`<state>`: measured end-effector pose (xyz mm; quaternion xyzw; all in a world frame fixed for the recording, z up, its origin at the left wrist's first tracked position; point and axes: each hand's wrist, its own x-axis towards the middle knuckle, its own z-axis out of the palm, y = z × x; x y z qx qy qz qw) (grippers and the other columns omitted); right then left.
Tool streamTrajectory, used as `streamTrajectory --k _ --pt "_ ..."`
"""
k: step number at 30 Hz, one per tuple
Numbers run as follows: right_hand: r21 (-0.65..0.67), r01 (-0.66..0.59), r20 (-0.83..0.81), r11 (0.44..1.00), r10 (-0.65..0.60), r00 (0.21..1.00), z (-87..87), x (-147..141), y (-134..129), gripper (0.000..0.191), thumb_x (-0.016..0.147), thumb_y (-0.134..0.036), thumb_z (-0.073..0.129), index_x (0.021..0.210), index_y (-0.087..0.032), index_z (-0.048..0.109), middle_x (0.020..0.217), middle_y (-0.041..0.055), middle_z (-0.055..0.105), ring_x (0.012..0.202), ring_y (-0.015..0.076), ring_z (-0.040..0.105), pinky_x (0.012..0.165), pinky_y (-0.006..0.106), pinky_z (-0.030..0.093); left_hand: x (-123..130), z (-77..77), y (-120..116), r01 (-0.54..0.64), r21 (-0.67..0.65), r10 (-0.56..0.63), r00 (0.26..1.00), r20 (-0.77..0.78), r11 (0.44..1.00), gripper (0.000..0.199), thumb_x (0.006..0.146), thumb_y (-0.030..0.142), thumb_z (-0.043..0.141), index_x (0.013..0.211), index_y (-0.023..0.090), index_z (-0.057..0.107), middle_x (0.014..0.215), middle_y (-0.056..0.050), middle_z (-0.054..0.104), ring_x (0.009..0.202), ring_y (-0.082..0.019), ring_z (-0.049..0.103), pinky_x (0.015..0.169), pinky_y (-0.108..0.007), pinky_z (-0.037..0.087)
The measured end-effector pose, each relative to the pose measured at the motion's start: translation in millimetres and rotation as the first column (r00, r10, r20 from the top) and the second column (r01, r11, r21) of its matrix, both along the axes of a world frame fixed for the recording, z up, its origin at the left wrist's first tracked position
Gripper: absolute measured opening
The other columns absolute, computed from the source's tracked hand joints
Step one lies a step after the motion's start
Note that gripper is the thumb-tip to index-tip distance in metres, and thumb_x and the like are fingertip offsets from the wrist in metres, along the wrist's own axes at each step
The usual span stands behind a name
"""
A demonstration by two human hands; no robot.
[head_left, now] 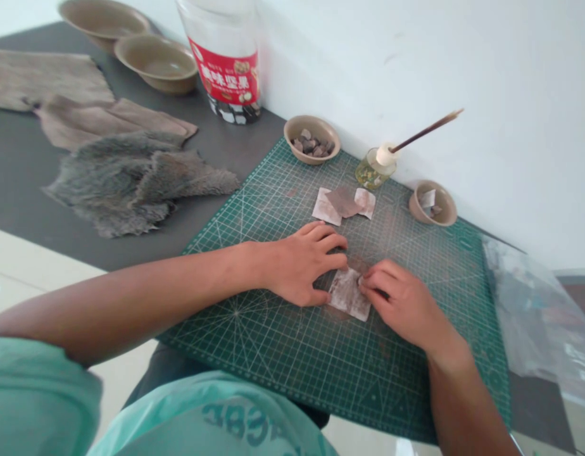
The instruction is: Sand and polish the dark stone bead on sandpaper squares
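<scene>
A whitish square piece [349,294] with brown smudges lies on the green cutting mat [273,342]. My left hand [306,263] rests at its left side, fingers apart, the thumb and a fingertip touching its edge. At the right side, my right hand [399,301] has its thumb and fingers pinched together over the piece; a small thing between them is too hidden to name. Brown dust surrounds the piece. Beyond my hands lie two whitish pieces and a brown-grey piece [344,201] overlapping them.
A bowl of stones [312,140], a glass jar with a brush [375,170] and a small bowl [433,204] line the back. At the left are grey cloths [126,177], two larger bowls and a red-labelled plastic jar [230,76]. Clear plastic [534,316] lies right.
</scene>
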<state>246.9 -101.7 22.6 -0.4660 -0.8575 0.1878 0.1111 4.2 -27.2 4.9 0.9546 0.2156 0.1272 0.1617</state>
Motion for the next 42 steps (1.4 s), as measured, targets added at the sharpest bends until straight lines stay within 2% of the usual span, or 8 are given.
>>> streamTrajectory --k 15,19,23,27,31,35,39,42 --pt "0.005 0.032 -0.022 0.999 -0.032 0.999 2.0 3.0 -0.4 0.012 0.097 -0.018 0.059 0.089 -0.021 0.068 0.096 0.0058 0.068 0.087 0.0193 0.063 0.080 0.035 0.051 -0.4 -0.4 0.0 0.007 -0.002 -0.007 1.000 -0.005 1.000 0.055 0.077 0.051 0.073 0.122 0.021 0.063 0.141 -0.014 0.051 0.131 -0.038 0.042 0.112 -0.055 0.031" --pt "-0.099 -0.135 -0.001 0.986 0.135 0.991 2.6 2.2 -0.8 0.014 0.098 -0.019 0.059 0.089 -0.022 0.069 0.097 0.0048 0.068 0.087 0.0185 0.063 0.079 0.033 0.051 -0.3 -1.4 0.3 0.009 -0.012 -0.009 1.000 0.007 1.000 0.056 0.075 0.050 0.075 0.121 0.021 0.063 0.140 -0.014 0.051 0.131 -0.038 0.042 0.112 -0.054 0.031" --pt "0.001 0.016 -0.009 1.000 -0.016 1.000 2.9 1.4 0.8 0.013 0.097 -0.017 0.058 0.090 -0.021 0.068 0.097 0.0064 0.068 0.089 0.0197 0.063 0.081 0.035 0.051 0.1 -2.1 0.3 0.002 -0.002 -0.002 1.000 0.010 1.000 0.055 0.075 0.050 0.074 0.122 0.022 0.062 0.141 -0.013 0.051 0.132 -0.038 0.041 0.112 -0.054 0.031" --pt "-0.092 -0.169 -0.031 0.981 0.167 0.985 2.7 2.0 1.4 0.013 0.097 -0.020 0.060 0.088 -0.022 0.069 0.096 0.0044 0.069 0.088 0.0189 0.064 0.080 0.034 0.051 0.3 -1.9 0.2 0.006 0.002 -0.006 1.000 -0.006 1.000 0.056 0.075 0.051 0.074 0.122 0.023 0.062 0.141 -0.013 0.051 0.131 -0.038 0.042 0.112 -0.054 0.030" --pt "-0.015 0.022 -0.055 1.000 -0.022 0.998 2.4 5.6 1.9 0.012 0.098 -0.018 0.058 0.091 -0.021 0.068 0.097 0.0059 0.068 0.089 0.0196 0.064 0.081 0.036 0.051 0.2 -1.9 0.1 0.001 0.000 -0.001 1.000 0.002 1.000 0.055 0.076 0.051 0.074 0.122 0.022 0.063 0.141 -0.013 0.051 0.132 -0.039 0.041 0.112 -0.055 0.030" --pt "-0.099 -0.174 -0.036 0.980 0.171 0.985 1.5 2.4 0.0 0.014 0.098 -0.021 0.060 0.088 -0.023 0.070 0.092 0.0039 0.068 0.086 0.0188 0.063 0.078 0.034 0.051 -0.2 -1.9 0.2 0.010 -0.009 -0.010 1.000 0.012 1.000 0.056 0.075 0.049 0.075 0.122 0.022 0.063 0.140 -0.013 0.052 0.131 -0.038 0.042 0.112 -0.055 0.031" --pt "0.015 0.013 -0.044 1.000 -0.013 0.999 -1.1 -2.1 1.0 0.013 0.098 -0.020 0.059 0.090 -0.021 0.069 0.095 0.0060 0.068 0.088 0.0198 0.063 0.081 0.036 0.051 -0.3 -1.5 0.1 0.008 -0.007 -0.008 1.000 0.007 1.000 0.055 0.076 0.049 0.074 0.123 0.022 0.063 0.140 -0.013 0.052 0.132 -0.039 0.041 0.112 -0.055 0.031" --pt "-0.084 -0.131 -0.054 0.988 0.126 0.991 -0.8 -2.2 1.3 0.013 0.098 -0.022 0.060 0.089 -0.023 0.069 0.095 0.0043 0.068 0.087 0.0190 0.063 0.080 0.035 0.052 0.0 -1.2 -0.1 0.007 0.002 -0.007 1.000 -0.003 1.000 0.055 0.076 0.050 0.074 0.122 0.022 0.063 0.140 -0.013 0.052 0.130 -0.039 0.042 0.111 -0.055 0.031"
